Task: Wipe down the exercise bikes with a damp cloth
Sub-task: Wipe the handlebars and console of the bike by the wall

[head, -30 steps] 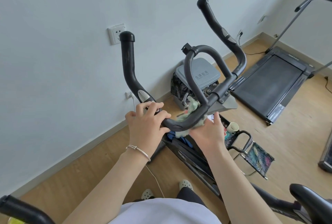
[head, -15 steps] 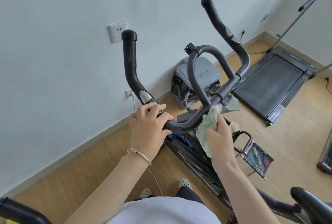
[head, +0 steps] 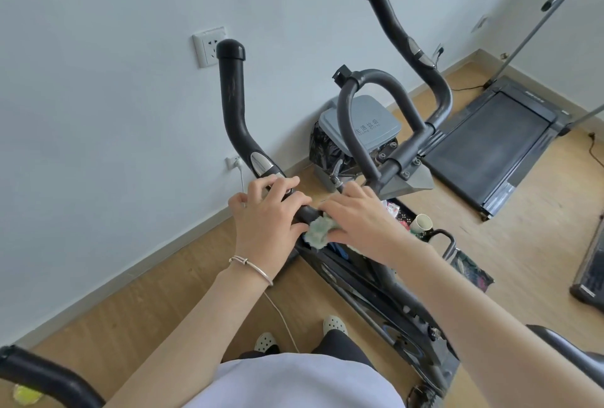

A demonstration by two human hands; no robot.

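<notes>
With the left hand (head: 271,214) curled over the black padded bike handlebar (head: 233,107) and the right hand (head: 356,214) clasping the crumpled pale-green cloth (head: 318,231) on the bar just beside it, the bunched cloth may miss the bar's underside, leaving grime.

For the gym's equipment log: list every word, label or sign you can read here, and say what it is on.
"生活垃圾": printed on the grey bin lid, seen through the loop of the handlebar.
The small line of Latin letters under it is too blurred to read.
The marks on the front edge of the treadmill are too small to read.
Nothing else has readable text.
</notes>
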